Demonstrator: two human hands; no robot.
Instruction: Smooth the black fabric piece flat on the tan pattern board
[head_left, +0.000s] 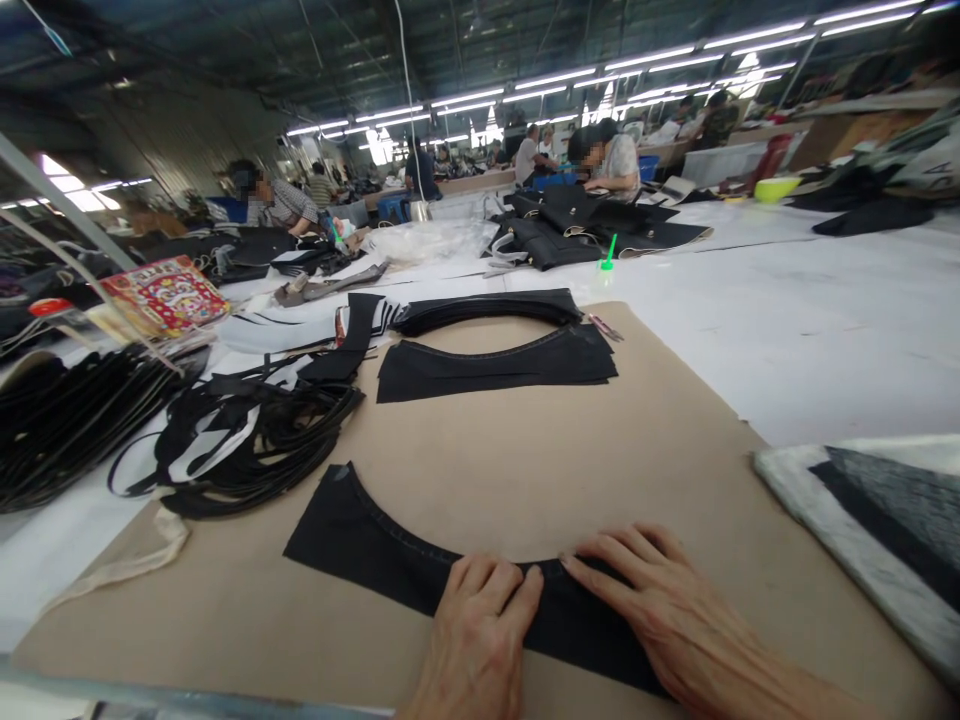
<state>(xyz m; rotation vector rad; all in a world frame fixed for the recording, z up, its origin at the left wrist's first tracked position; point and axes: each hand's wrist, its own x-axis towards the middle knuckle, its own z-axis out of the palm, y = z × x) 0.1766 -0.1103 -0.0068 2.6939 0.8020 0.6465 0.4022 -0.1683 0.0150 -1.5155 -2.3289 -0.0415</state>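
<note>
A black curved fabric piece [375,550] lies on the tan sheet in front of me, its concave edge away from me and marked with a faint line of stitches or creases. My left hand [480,630] is closed at the middle of that edge, fingers bent and thumb pressed near them on the fabric. To its right, my right hand [660,600] rests over the same piece with fingers stretched out and one digit tip on the curved edge. Part of the piece is hidden under both hands. Farther off lie similar black pieces [495,370] and a stack of curved black pieces [487,310].
Small snips [606,328] lie beside the stack. Coiled black strips [262,440] sit at left, near a larger black pile [75,430]. A grey-white cloth-covered slab [862,540] lies at right. A green-capped tip [608,255] stands farther back. Several people work beyond.
</note>
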